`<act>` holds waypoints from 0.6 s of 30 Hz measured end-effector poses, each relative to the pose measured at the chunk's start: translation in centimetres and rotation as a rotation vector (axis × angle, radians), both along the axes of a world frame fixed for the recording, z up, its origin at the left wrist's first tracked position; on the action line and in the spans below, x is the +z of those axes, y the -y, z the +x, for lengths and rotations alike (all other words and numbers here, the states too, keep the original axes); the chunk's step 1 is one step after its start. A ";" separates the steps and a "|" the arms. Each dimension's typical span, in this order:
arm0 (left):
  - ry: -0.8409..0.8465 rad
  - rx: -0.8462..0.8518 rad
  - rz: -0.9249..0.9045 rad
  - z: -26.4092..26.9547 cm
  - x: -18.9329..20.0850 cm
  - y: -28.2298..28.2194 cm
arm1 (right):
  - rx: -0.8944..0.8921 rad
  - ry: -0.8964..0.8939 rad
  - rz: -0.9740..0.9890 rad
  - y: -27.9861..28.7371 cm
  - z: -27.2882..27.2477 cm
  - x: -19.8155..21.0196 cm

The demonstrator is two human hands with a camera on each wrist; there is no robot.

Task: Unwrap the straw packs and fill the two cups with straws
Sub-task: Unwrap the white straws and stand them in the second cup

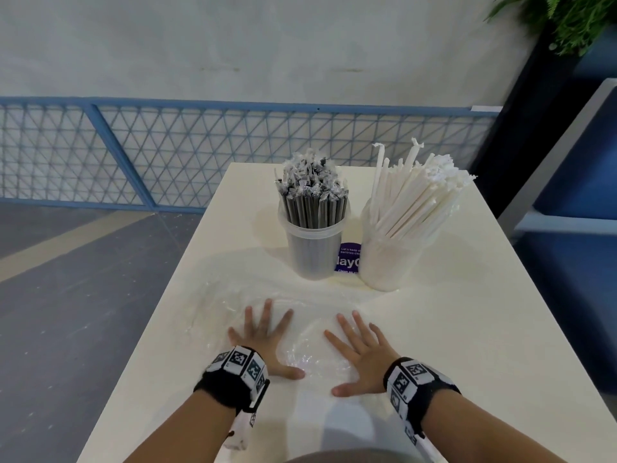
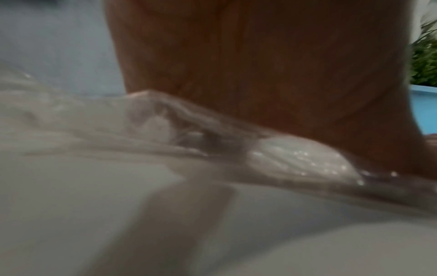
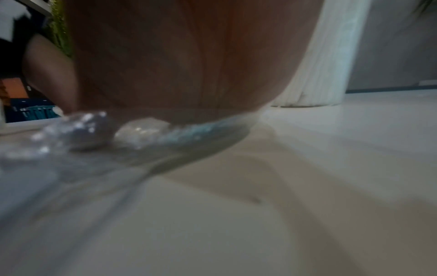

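Both hands nearest me: my left hand (image 1: 263,342) and right hand (image 1: 362,352) flat, fingers spread, pressing crumpled clear plastic wrap (image 1: 307,349) onto white tabletop (image 1: 467,329). Gather wrap inward slowly, I judge, so cups aren't knocked. Beyond: translucent cup of grey wrapped straws (image 1: 312,208), long axis upright; just beside it, translucent cup of white paper-wrapped straws (image 1: 410,202), leaning right.
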State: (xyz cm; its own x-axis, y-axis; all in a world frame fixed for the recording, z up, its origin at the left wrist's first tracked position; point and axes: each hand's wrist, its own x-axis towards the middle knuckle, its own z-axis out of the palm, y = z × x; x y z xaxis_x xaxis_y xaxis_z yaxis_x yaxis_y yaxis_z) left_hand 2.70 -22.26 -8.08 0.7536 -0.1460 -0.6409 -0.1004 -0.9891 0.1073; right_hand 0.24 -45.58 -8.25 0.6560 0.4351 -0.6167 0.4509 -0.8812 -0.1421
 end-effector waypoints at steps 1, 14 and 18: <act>-0.002 0.000 0.001 0.1 0.0 -0.3 | -0.017 -0.004 -0.003 0.7 0.0 0.1; 0.141 -0.038 0.006 0.7 5.1 3.1 | -0.196 0.368 0.143 4.5 -0.7 -0.6; 0.443 0.028 -0.720 1.9 10.0 8.2 | -0.682 0.607 0.726 5.2 -0.1 4.4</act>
